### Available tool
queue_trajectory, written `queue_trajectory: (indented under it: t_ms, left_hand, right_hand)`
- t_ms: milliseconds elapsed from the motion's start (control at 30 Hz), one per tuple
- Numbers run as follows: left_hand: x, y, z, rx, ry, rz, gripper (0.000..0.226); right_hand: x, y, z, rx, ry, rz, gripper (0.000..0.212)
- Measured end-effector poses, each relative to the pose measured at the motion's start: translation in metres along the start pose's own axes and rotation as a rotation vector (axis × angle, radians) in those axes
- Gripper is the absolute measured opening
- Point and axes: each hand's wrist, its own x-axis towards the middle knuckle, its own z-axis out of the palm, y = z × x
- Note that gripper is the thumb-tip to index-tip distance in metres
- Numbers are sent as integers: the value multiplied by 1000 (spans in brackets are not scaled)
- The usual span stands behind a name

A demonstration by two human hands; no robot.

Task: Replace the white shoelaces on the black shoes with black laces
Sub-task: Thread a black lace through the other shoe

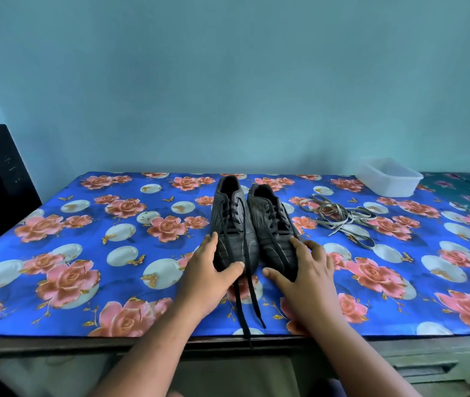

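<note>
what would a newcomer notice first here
The black shoes stand mid-table on a bright blue floral cloth, black laces trailing over the near edge. The left hand and right hand each grip a toe. The white laces lie heaped to the right.

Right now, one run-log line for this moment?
left hand holds left shoe toe | right hand holds right shoe toe | black laces threaded, untied | white laces aside
</note>
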Motion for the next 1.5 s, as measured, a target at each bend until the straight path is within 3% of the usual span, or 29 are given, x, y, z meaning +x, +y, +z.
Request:
queue_trajectory:
  t_ms: [267,800,900,967,1033,1233,1500]
  left_hand:
    - [0,-1,3,78,21,49,87]
    - [0,-3,2,78,21,59,87]
    - [1,-3,2,38,19,51,89]
    - [6,-2,-3,-132,-23,-23,93]
    - [12,3,-12,-306,-21,-67,80]
    - [70,11,-44,-63,141,95,38]
    - [134,3,-42,-26,-73,208,38]
  right_hand:
    - [-5,3,3,-26,9,-40,72]
    - [-10,-4,5,-253,-3,-53,77]
    - [-10,-10,1,-231,74,-85,60]
    - [-4,-16,-3,-203,154,-164,40]
    - [9,-27,-6,-166,182,-242,21]
    - [74,-67,5,-143,138,-414,13]
    - [138,-83,29,-281,33,-502,16]
